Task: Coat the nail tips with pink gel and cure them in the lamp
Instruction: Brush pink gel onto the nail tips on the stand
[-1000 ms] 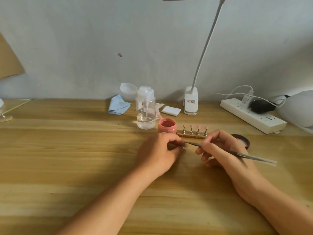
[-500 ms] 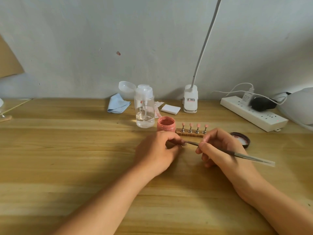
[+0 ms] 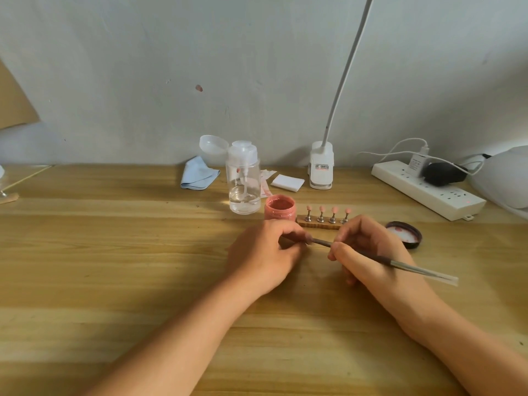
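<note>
While right hand (image 3: 368, 254) pinches brush (image 3: 414, 269), its tip meets curled left hand (image 3: 261, 252), contents hidden.

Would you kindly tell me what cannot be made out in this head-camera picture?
Head view:
Tip of the thin dark brush, held by the right hand, and anything the left hand holds: hidden by its curled fingers.
White domed lamp: cut off by the right edge.
White gooseneck desk lamp: head beyond the top edge.
Its clip label: too small.
</note>
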{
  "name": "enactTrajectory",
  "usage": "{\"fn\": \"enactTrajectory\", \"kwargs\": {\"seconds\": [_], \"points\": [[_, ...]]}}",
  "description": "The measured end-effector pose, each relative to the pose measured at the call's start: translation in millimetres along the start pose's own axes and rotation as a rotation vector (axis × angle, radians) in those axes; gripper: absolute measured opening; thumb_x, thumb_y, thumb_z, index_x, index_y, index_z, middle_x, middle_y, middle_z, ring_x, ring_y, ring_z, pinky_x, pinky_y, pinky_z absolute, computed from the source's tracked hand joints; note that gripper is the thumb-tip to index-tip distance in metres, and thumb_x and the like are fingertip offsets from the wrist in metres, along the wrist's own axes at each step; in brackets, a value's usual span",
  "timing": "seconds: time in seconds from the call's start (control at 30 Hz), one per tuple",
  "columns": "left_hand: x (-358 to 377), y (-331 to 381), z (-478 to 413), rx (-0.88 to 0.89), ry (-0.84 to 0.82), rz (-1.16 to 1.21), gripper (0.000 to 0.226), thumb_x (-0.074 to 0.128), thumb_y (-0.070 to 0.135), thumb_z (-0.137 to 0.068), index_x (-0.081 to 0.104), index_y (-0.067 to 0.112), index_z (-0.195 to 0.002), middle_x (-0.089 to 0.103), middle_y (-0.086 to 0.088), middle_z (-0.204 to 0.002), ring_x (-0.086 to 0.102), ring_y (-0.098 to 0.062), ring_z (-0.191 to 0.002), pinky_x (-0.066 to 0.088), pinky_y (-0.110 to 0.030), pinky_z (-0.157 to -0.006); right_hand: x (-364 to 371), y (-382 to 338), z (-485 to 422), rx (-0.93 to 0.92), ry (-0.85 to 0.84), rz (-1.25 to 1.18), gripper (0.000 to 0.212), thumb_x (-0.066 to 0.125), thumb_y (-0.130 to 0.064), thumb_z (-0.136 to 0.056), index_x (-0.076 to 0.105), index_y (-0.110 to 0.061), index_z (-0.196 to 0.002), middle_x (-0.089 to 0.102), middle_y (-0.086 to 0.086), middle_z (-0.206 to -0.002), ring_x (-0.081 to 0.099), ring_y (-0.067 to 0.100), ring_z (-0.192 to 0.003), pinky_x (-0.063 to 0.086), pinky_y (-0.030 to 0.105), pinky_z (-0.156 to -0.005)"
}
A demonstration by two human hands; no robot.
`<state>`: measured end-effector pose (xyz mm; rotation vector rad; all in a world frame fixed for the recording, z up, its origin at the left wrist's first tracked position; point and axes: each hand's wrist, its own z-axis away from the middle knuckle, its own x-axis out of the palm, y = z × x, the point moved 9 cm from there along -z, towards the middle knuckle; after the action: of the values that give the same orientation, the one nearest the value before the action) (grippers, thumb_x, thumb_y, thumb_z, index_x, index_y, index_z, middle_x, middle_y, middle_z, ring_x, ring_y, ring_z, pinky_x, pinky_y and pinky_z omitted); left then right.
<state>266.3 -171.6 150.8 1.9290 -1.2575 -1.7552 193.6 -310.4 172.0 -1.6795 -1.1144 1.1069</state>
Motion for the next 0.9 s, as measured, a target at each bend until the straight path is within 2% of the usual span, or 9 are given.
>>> {"fn": "enactTrajectory", "kwargs": {"seconds": [0.17, 0.37, 0.47, 0.6, 0.7, 0.8, 0.9], "points": [[-0.5, -0.6, 0.4, -0.014, 0.001, -0.013, 0.017, 0.071, 0.038, -0.087, 0.066, 0.05, -0.076, 0.047, 0.035, -0.044, 0.045, 0.011, -0.046, 0.029, -0.015, -0.043, -2.7, 0.5, -0.3, 0.007, 0.02, -0.018, 0.006, 0.061, 0.005, -0.09, 0.055, 0.004, -0.089, 0.063, 0.029, -0.08, 0.049, 0.016, -0.052, 0.043, 0.025, -0.048], [0.1, -1.2, 0.2, -0.019, -0.004, -0.01, 0.014, 0.071, 0.037, -0.087, 0.068, 0.047, -0.078, 0.047, 0.034, -0.044, 0.046, 0.01, -0.046, 0.03, -0.014, -0.043, -6.0, 0.5, -0.5, 0.003, 0.038, -0.016, 0.004, 0.059, 0.006, -0.089, 0.055, 0.004, -0.089, 0.066, 0.022, -0.077, 0.051, 0.021, -0.053, 0.044, 0.029, -0.049], [0.6, -2.0, 0.4, -0.019, -0.005, -0.01, 0.013, 0.071, 0.038, -0.087, 0.068, 0.047, -0.078, 0.046, 0.035, -0.044, 0.045, 0.011, -0.046, 0.029, -0.015, -0.043, -5.7, 2.5, -0.6, 0.022, 0.036, -0.002, 0.004, 0.058, 0.007, -0.089, 0.054, 0.006, -0.088, 0.067, 0.021, -0.074, 0.051, 0.024, -0.053, 0.044, 0.037, -0.053], [0.9, -2.5, 0.2, -0.017, -0.002, 0.001, 0.011, 0.071, 0.036, -0.087, 0.07, 0.045, -0.08, 0.046, 0.034, -0.044, 0.045, 0.011, -0.046, 0.033, -0.012, -0.047, -6.4, 3.8, -0.8, 0.034, 0.047, 0.0, 0.005, 0.058, 0.008, -0.088, 0.054, 0.006, -0.088, 0.066, 0.021, -0.073, 0.051, 0.024, -0.054, 0.044, 0.037, -0.054], [0.8, -2.8, 0.2, -0.021, -0.004, 0.005, 0.013, 0.071, 0.036, -0.087, 0.069, 0.046, -0.079, 0.047, 0.032, -0.043, 0.046, 0.008, -0.045, 0.032, -0.014, -0.045, -6.3, 2.5, -0.5, 0.022, 0.044, -0.003, 0.005, 0.059, 0.007, -0.088, 0.054, 0.005, -0.087, 0.065, 0.021, -0.073, 0.051, 0.021, -0.054, 0.043, 0.035, -0.053], [0.6, -3.5, 0.4, -0.039, -0.007, -0.002, 0.011, 0.07, 0.038, -0.088, 0.07, 0.047, -0.081, 0.047, 0.029, -0.042, 0.045, 0.007, -0.043, 0.022, -0.018, -0.042, -5.0, 4.1, -0.5, 0.029, 0.036, 0.003, 0.006, 0.06, 0.007, -0.088, 0.055, 0.004, -0.087, 0.065, 0.021, -0.072, 0.051, 0.016, -0.052, 0.043, 0.033, -0.052], [0.8, -3.6, 0.1, -0.043, -0.012, 0.001, 0.01, 0.07, 0.039, -0.087, 0.07, 0.046, -0.08, 0.047, 0.03, -0.042, 0.045, 0.008, -0.044, 0.027, -0.018, -0.042, -5.3, 1.6, -0.7, 0.003, 0.043, -0.019, 0.005, 0.059, 0.006, -0.089, 0.055, 0.003, -0.088, 0.065, 0.021, -0.074, 0.052, 0.01, -0.052, 0.043, 0.03, -0.051]]}}
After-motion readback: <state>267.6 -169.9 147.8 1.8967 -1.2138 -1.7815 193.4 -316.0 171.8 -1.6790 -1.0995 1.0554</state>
